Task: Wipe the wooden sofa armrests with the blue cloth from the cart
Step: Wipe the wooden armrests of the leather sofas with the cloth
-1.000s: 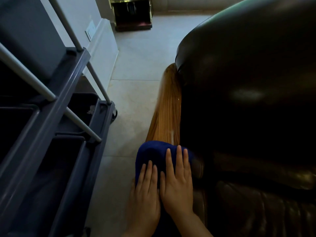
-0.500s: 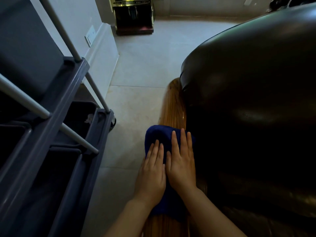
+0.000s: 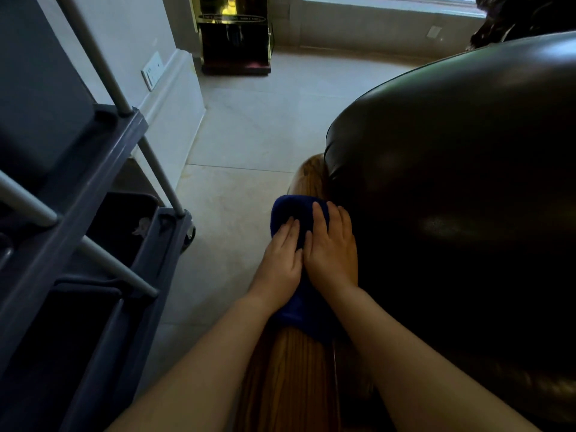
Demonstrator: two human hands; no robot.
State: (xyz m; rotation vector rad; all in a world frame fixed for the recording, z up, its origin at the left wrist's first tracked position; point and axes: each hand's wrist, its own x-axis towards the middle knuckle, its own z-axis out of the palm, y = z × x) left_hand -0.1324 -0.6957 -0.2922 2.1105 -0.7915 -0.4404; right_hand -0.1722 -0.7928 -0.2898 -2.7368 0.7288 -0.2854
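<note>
A dark blue cloth [image 3: 291, 210] lies across the wooden sofa armrest [image 3: 290, 378], close to its far end. My left hand [image 3: 282, 260] and my right hand [image 3: 332, 247] press flat on the cloth side by side, fingers pointing away from me. The armrest's rounded far tip [image 3: 311, 173] shows just beyond the cloth. The part of the armrest under the cloth and hands is hidden. The dark leather sofa cushion [image 3: 452, 188] bulges right beside my right hand.
A grey cleaning cart [image 3: 93, 188] with metal posts and dark bins stands at the left, a strip of tiled floor [image 3: 243, 188] between it and the armrest. A dark and gold stand [image 3: 235, 35] sits by the far wall.
Both hands have slid the cloth forward along the armrest toward its far end, and more bare wood now shows behind the cloth near me.
</note>
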